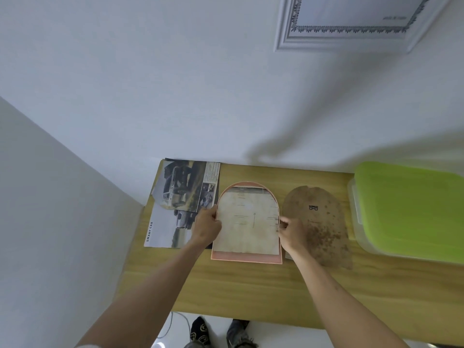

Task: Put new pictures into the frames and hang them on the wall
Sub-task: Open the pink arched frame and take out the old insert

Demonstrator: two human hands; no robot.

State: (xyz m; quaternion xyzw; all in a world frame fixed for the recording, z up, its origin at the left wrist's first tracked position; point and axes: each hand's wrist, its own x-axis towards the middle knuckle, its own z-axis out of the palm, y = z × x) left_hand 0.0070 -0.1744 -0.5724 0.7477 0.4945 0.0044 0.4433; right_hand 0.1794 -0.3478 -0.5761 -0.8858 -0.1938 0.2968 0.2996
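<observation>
Head view: arched frame flat at table centre, picture inside. Left hand pinching picture's 9 o'clock edge, right hand pinching 3 o'clock edge. Backing at 3 o'clock, brochure at 9.

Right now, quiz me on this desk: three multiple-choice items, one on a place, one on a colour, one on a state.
1. Where does the brown backing board lie?
A. right of the pink arched frame
B. on the magazine
C. on the wall

2. What colour is the storage box lid?
A. red
B. green
C. black

3. What are the left hand and right hand doing?
A. hanging idle
B. holding scissors
C. holding the cut picture's side edges over the frame

Answers: 1 A, it lies beside the frame's right side. 2 B, bright lime. 3 C, fingers meet both edges.
</observation>
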